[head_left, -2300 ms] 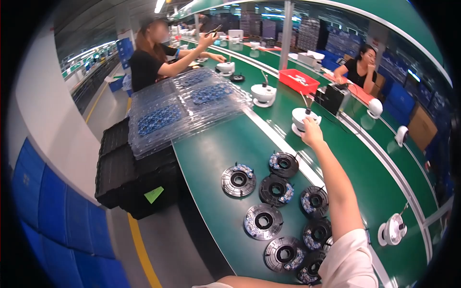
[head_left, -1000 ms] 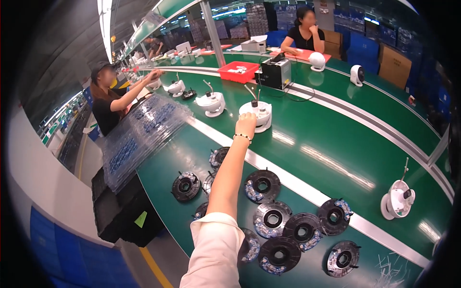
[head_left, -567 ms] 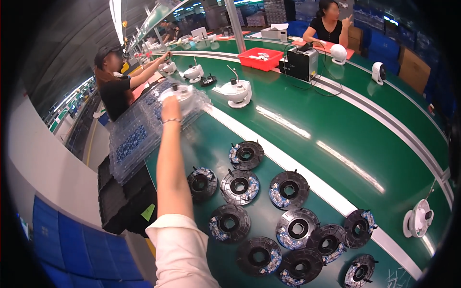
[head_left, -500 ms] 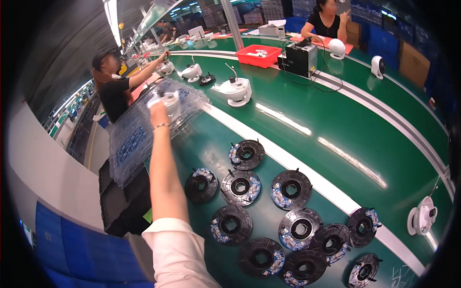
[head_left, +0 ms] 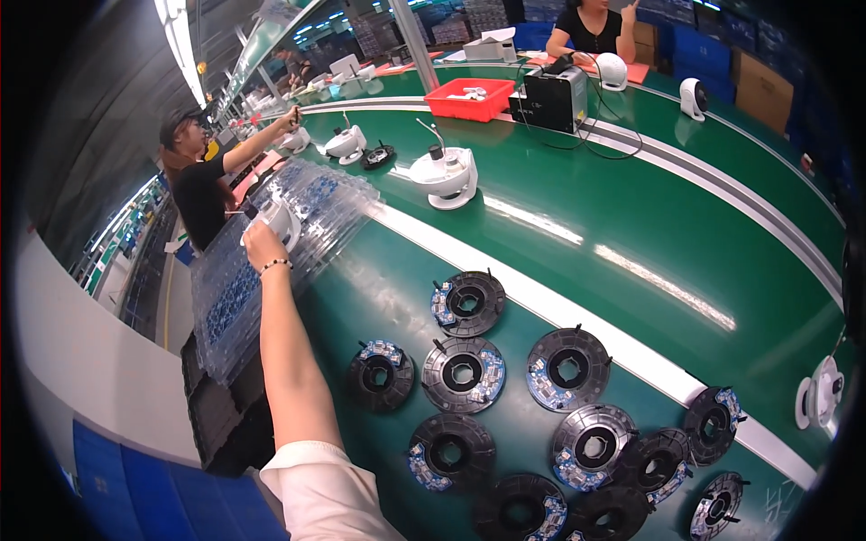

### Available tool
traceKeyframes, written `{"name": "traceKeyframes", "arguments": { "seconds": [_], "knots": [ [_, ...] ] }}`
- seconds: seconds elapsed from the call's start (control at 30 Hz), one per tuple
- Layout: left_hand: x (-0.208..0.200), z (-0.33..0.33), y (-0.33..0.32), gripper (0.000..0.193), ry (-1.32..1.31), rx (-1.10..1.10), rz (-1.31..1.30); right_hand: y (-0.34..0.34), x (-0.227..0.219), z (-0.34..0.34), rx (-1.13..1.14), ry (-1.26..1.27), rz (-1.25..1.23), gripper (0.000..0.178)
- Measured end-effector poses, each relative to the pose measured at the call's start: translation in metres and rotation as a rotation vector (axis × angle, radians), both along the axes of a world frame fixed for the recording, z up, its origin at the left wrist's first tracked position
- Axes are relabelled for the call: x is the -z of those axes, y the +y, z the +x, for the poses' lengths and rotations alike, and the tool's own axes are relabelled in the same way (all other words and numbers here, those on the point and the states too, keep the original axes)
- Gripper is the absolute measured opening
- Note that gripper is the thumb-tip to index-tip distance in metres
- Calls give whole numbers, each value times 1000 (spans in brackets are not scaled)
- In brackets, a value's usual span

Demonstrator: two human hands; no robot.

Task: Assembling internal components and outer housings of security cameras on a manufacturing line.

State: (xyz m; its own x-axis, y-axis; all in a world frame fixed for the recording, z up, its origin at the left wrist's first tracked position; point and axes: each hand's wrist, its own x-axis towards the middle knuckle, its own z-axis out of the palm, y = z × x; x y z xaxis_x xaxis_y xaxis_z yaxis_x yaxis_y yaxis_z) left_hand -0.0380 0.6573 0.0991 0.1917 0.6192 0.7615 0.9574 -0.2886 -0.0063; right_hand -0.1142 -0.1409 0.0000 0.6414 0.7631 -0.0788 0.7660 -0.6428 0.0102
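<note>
Stretched out to the far left, my left hand (head_left: pixel 264 245) grips a white rounded housing (head_left: pixel 283 222) with a dark part on top. The hand is closed at its lower near side, and the fingers are partly hidden. Beneath them lies a stack of clear plastic trays (head_left: pixel 236 311) with blue parts showing through. My right hand is out of view. Nearer me on the green bench sit several black discs with blue circuit boards, among them one disc (head_left: pixel 439 374) in the middle and another (head_left: pixel 548 383) to its right.
White housings stand on the green conveyor, one (head_left: pixel 448 180) ahead and one (head_left: pixel 819 397) at right. A red bin (head_left: pixel 465 108) and a black box (head_left: pixel 552 99) with cables stand farther off. One co-worker (head_left: pixel 194 180) reaches over the line at left; another (head_left: pixel 591 32) sits across.
My left hand has moved left and slightly nearer with the white housing, which now looks tilted. My view has shifted a little, so the discs appear lower and farther right.
</note>
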Motion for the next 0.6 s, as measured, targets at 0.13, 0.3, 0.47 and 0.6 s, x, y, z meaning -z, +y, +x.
{"name": "traceKeyframes", "arguments": {
  "seconds": [0.13,0.3,0.47,0.6],
  "knots": [
    [12,5,12,12,-6,-54,-4,2,1,-7,14,15,-11,24],
    [16,1,30,13,11,-98,69,5,1,-7,29,17,1,23],
    [34,14,33,13,16,-19,-14,0,4,-7,60,18,-24,23],
    [26,27,23,33,19,-182,178,2,2,-8,83,18,41,35]
  ]
}}
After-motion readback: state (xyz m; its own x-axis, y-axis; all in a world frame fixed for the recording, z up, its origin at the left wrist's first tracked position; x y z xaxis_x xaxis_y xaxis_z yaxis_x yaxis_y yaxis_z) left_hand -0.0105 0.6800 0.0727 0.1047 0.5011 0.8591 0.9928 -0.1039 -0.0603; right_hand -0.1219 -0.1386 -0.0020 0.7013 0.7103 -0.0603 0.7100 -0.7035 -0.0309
